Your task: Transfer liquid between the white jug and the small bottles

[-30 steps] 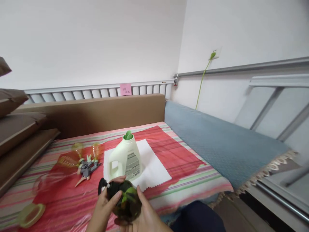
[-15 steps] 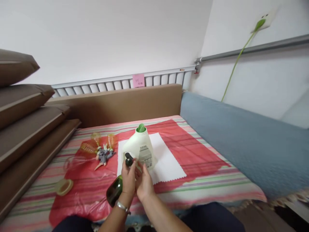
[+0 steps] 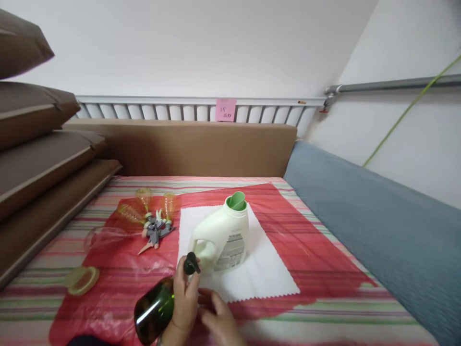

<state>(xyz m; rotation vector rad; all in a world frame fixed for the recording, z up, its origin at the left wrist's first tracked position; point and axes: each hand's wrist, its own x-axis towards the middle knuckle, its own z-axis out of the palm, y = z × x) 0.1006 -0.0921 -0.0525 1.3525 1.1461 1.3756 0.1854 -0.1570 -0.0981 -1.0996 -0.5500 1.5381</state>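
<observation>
Sprayers [image 3: 154, 231] lay bunched toward the red sheet's [image 3: 288, 230] far-left corner. Toward its near edge the bottle [image 3: 154, 310] leaned, neck gripped by the left hand [image 3: 185, 295], presumably steadying the pump [image 3: 190, 264]. The right hand [image 3: 219, 317], loosely spread, perhaps touched nothing. The jug [image 3: 223, 235] stood upright toward the cloth's [image 3: 268, 276] left edge.
</observation>
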